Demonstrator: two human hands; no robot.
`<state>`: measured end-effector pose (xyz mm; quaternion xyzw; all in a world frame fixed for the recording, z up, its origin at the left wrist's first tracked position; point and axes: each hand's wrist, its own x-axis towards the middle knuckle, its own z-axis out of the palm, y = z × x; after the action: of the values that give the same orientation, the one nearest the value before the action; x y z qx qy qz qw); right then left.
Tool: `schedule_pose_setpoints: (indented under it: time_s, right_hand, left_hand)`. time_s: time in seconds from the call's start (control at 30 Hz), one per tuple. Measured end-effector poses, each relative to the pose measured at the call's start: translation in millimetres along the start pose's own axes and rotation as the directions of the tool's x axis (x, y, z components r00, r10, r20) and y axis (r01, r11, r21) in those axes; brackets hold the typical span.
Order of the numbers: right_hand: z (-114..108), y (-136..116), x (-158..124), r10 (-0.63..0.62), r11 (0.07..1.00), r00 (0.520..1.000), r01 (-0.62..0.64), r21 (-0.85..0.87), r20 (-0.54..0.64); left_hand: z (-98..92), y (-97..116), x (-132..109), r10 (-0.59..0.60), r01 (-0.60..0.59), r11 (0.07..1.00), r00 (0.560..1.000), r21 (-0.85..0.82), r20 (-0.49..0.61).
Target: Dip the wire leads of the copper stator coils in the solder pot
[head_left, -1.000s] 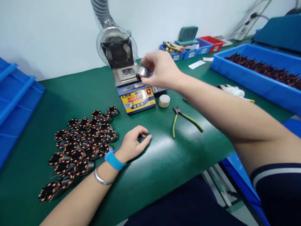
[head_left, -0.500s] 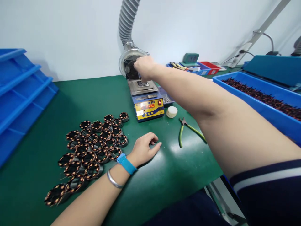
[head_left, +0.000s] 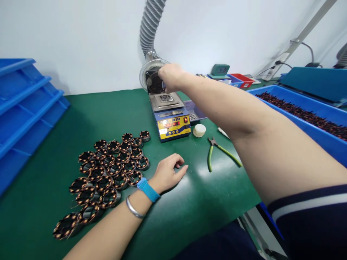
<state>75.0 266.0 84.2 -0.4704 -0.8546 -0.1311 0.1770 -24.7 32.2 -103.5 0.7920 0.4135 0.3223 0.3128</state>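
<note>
My right hand [head_left: 172,77] is closed above a solder pot [head_left: 174,127] with a yellow front panel and a red digital display. A small dark thing shows below its fingers, over the pot's square metal opening; I cannot make out what it is. On the green table rests my left hand [head_left: 169,173], loosely curled, thumb apart, with nothing in it. Left of it stand several ring-shaped motor stators [head_left: 114,168] with copper windings, grouped together. Green-handled cutting pliers [head_left: 213,141] lie spread on the table to the right, near a round whitish pad [head_left: 199,130].
Behind the pot is a round fume hood with a grey flexible duct [head_left: 152,27]. Stacked blue bins [head_left: 27,119] stand at left. At right, a long blue bin [head_left: 298,121] holds many dark coppery pieces. Small trays and a green clock-like device [head_left: 220,69] sit at the back.
My right hand has risen slightly from the pot's opening, showing more of it. My left hand stays on the table. The whole view has shifted a little.
</note>
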Motion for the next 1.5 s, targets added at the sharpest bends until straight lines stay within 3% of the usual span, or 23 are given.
schedule_pose_setpoints:
  time_s: [0.17, 0.33, 0.6, 0.7, 0.87, 0.97, 1.03, 1.13, 1.23, 1.4, 1.5]
  right_hand:
    - [-25.6, 15.3, -12.7, 0.062, 0.996, 0.997, -0.059, -0.07, 0.037]
    - [-27.2, 35.9, -25.7, 0.173, 0.965, 0.984, -0.179, 0.19, 0.051]
    - [-23.3, 46.7, -58.7, 0.421, 0.707, 0.903, -0.384, 0.593, 0.083]
    - [-16.5, 50.5, -68.9, 0.503, 0.497, 0.846, -0.451, 0.741, 0.177]
    - [2.2, 51.5, -81.4, 0.521, -0.075, 0.767, -0.397, 0.915, 0.375]
    - [13.3, 49.3, -82.8, 0.498, -0.242, 0.753, -0.357, 0.902, 0.431]
    - [19.2, 47.9, -80.6, 0.488, -0.253, 0.749, -0.371, 0.893, 0.449]
    - [25.9, 46.6, -74.5, 0.483, -0.189, 0.755, -0.405, 0.895, 0.444]
    - [32.5, 46.6, -67.5, 0.539, -0.066, 0.742, -0.435, 0.898, 0.399]
    - [48.6, 46.2, -56.9, 0.636, 0.19, 0.74, -0.427, 0.884, 0.22]
    - [61.6, 45.2, -51.6, 0.641, 0.27, 0.747, -0.433, 0.86, 0.175]
  left_hand:
    - [0.7, -0.7, -0.3, -0.004, 0.004, 1.0, 1.0, -0.007, -0.007]
    - [0.7, -2.8, 0.1, -0.019, 0.019, 1.0, 1.0, -0.019, -0.001]
    - [-0.4, -3.0, 1.2, -0.04, 0.04, 0.999, 0.999, -0.013, 0.012]
    - [-0.5, -3.3, 1.1, -0.041, 0.041, 0.999, 0.999, -0.016, 0.012]
    - [-0.6, -3.9, 1.3, -0.044, 0.044, 0.999, 0.999, -0.014, 0.012]
    - [-0.6, -4.5, 1.3, -0.053, 0.053, 0.998, 0.998, -0.016, 0.018]
    - [-0.6, -4.6, 1.2, -0.059, 0.06, 0.998, 0.998, -0.022, 0.017]
    - [-0.8, -3.7, 1.2, -0.067, 0.067, 0.997, 0.998, -0.028, 0.018]
    - [-1.1, -1.9, 1.4, -0.072, 0.072, 0.997, 0.997, -0.026, 0.025]
    - [-0.6, -0.9, 1.7, -0.075, 0.076, 0.997, 0.997, -0.034, 0.018]
    - [0.0, -1.7, 1.6, -0.067, 0.067, 0.997, 0.998, -0.036, 0.013]
